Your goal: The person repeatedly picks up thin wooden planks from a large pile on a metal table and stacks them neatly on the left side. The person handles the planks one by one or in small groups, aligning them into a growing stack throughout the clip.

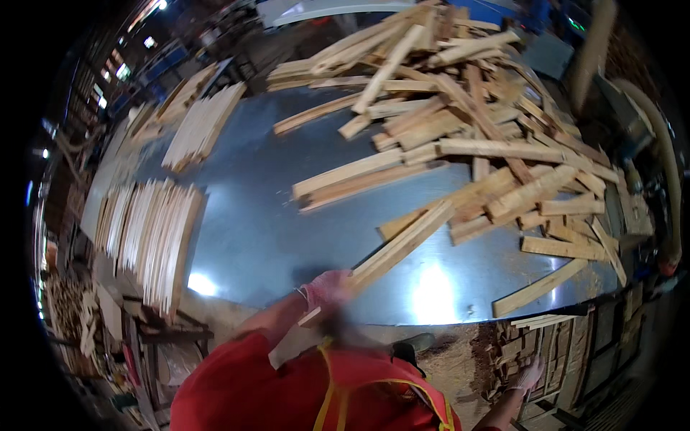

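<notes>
My left hand (327, 289), in a pinkish glove, is closed around the near end of a long pale wooden strip (402, 248). The strip slants up to the right over the metal table, its short end sticking out below my hand. My right hand (530, 375), in a pale glove, is low at the right, beyond the table's front edge. Its fingers look stretched out, with nothing seen in them. Just above it lie several thin pale strips (544, 321) on a low stack or rack.
A large jumbled heap of wooden pieces (496, 136) covers the table's right and far side. Neat rows of strips (147, 237) stand at its left, with another bundle (205, 126) behind. The shiny metal tabletop (251, 194) lies between. A thick hose (665, 158) hangs at the right.
</notes>
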`<state>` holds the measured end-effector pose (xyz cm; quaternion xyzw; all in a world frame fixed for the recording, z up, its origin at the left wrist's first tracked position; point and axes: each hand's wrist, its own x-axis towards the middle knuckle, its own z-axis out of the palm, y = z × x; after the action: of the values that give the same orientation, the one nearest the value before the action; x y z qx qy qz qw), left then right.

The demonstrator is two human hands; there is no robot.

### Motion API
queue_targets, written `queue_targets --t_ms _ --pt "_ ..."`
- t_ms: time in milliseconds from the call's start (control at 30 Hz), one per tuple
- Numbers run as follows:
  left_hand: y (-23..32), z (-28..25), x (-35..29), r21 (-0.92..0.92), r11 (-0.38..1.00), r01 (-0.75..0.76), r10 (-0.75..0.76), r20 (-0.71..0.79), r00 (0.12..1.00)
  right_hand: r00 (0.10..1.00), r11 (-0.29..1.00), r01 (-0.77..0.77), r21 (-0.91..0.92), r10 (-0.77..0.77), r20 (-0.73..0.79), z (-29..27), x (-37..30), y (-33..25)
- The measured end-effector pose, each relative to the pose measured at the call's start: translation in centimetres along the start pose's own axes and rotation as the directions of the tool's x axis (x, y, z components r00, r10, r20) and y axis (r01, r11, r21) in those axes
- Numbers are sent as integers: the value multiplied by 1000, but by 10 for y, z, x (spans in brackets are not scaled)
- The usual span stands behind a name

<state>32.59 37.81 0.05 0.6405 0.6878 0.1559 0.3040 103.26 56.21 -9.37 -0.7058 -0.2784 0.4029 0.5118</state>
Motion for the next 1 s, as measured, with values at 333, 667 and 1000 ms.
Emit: queue_targets --t_ms 333,667,1000 --pt "-218 -97 -268 -353 801 483 -577 -668 470 965 977 -113 -182 152 216 157 -275 -27" --pt "-326 -159 -431 304 176 936 -659 -670 341 868 995 45 -95 8 497 326 -294 -110" --pt "-263 -140 -215 191 527 828 -574 -639 512 242 917 -399 16 88 966 671 -400 -211"
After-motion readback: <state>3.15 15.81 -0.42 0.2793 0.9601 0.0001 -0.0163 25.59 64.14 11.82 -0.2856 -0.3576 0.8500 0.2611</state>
